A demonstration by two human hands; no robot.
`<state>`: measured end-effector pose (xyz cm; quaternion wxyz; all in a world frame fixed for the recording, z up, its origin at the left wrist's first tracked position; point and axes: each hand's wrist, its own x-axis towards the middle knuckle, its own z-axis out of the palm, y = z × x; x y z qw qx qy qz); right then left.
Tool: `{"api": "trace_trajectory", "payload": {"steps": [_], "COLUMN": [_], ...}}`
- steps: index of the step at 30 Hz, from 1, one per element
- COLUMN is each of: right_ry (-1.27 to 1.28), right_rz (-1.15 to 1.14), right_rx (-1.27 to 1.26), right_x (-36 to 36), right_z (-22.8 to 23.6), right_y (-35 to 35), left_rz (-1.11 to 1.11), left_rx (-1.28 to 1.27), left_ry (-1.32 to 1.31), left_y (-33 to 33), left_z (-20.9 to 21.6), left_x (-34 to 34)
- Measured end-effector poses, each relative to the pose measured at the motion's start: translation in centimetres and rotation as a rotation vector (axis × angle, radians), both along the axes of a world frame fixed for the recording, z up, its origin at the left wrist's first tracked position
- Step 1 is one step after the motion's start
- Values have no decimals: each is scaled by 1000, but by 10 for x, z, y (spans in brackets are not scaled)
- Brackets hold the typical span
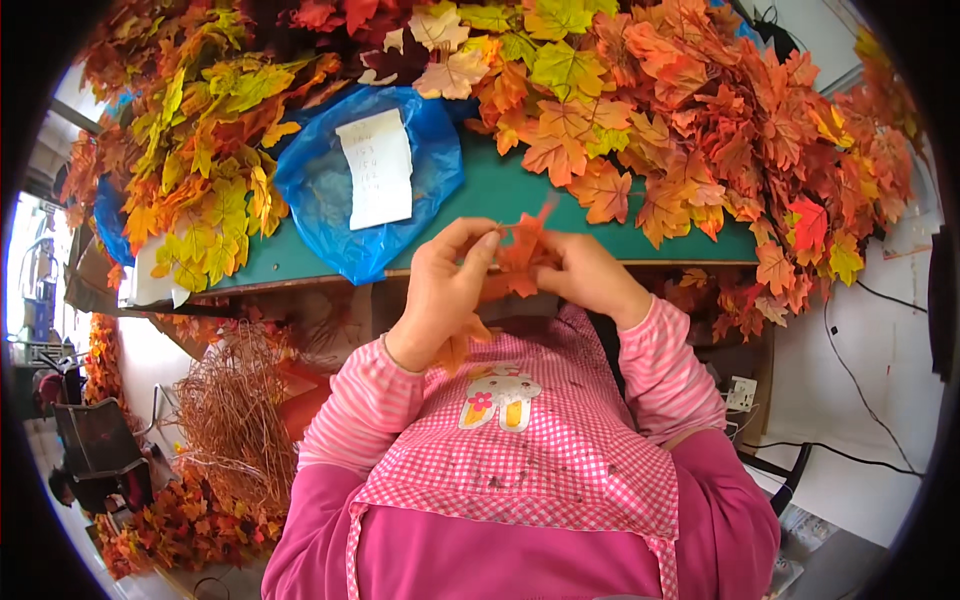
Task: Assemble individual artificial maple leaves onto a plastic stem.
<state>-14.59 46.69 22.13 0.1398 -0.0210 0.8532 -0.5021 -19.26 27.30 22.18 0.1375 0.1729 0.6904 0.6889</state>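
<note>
The left hand (440, 284) and right hand (592, 279) are close together, fingertips pinching an orange artificial maple leaf (524, 254) near the front edge of the green counter (508, 192), where a blue plastic bag (312, 190) lies beneath a white paper slip (378, 172).

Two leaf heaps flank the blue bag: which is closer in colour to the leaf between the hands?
The right heap: it is mostly orange-red, like the leaf between the hands, whereas the left heap shows far more yellow and green.
</note>
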Motion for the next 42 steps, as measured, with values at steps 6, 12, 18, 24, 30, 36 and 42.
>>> {"api": "trace_trajectory", "payload": {"steps": [6,12,18,24,30,36,42], "right_ry": [367,191,270,465,329,440,540], "right_rz": [-123,30,32,-103,-153,-192,-358], "right_rx": [303,-14,154,385,237,132,144], "right_x": [3,-3,-34,-55,-37,-28,-5], "right_z": [23,28,43,29,3,-10,-6], "right_y": [0,-13,22,26,18,24,38], "left_rz": [36,-8,-21,47,2,4,-9], "left_rx": [-225,-384,-428,-424,-389,-413,-433], "left_ry": [114,493,617,659,679,646,673], "left_y": [-11,-5,6,14,13,15,16], "left_z": [13,9,-19,-31,-27,-27,-27], "left_x": [-9,-11,-27,-24,-23,-24,-24]}}
